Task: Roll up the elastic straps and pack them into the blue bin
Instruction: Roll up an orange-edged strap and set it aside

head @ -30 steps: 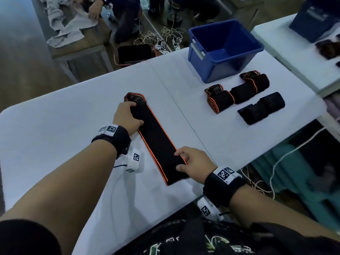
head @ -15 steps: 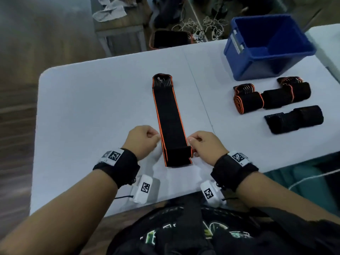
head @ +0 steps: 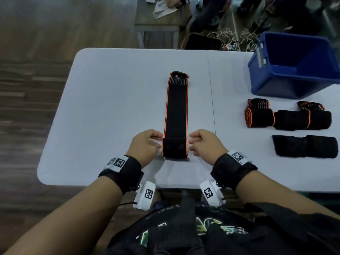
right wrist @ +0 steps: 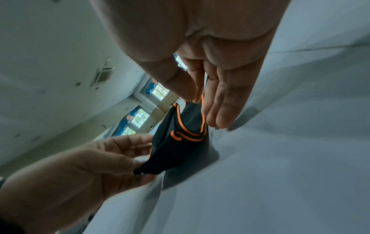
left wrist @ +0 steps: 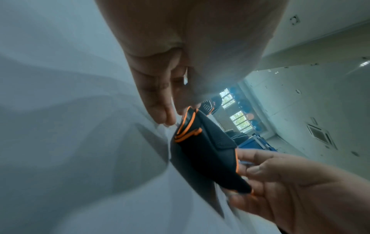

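Note:
A black elastic strap [head: 176, 111] with orange edges lies straight on the white table [head: 110, 100], running away from me. Its near end [head: 175, 148] is folded over into a short flat roll. My left hand [head: 157, 143] pinches the roll's left edge and my right hand [head: 191, 144] pinches its right edge. The left wrist view shows the left fingertips [left wrist: 167, 118] at the orange edge of the strap [left wrist: 202, 152]. In the right wrist view the thumb and fingers [right wrist: 218, 110] pinch the strap [right wrist: 180, 142]. The blue bin [head: 276, 83] stands at the far right.
Rolled straps lie on the table to the right, below the bin: one orange-edged [head: 259, 117], a longer pair [head: 301, 119] and a plain black one [head: 305, 146]. The table's near edge is just under my wrists. Cables and a bench sit beyond the far edge.
My left hand came from the strap's far end to its near end. Both hands now hold the near end, which has been folded over. The strap now lies straight.

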The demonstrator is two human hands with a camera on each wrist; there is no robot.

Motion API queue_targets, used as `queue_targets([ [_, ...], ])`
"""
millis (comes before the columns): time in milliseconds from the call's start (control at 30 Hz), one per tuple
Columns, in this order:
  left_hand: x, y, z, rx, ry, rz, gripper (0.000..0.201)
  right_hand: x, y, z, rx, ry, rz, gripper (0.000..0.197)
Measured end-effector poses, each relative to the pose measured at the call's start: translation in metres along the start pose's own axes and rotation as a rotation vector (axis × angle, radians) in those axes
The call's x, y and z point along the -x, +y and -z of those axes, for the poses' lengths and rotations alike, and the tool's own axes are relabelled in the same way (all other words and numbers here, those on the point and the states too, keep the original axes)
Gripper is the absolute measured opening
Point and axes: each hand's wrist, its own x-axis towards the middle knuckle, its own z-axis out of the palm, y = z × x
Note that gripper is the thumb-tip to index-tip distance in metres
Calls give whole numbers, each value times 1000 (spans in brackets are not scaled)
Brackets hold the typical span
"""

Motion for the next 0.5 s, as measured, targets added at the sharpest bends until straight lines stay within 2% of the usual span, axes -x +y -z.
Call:
queue_targets([
  [67, 15, -2, 1, -38, 32, -78, 49, 7, 1, 3, 224, -11, 121, 40],
  [133, 28, -2, 2, -64, 69, -242, 45, 15, 0, 3, 324, -39, 247, 46],
  [233, 34, -4, 1, -226, 3, -457, 43, 21, -1, 2, 444, -76, 438, 51],
  [300, 30, -8, -3, -349, -41, -457, 49, 19, 1, 0, 583, -116, 527, 65],
  [367, 26, -9, -7, -410, -46, -430, 48, 15, 2, -2, 704, -139, 537, 72],
  [500, 23, -9, -13, -465, -31, -421, 37, 11, 5, -3, 812, -141, 482, 61],
])
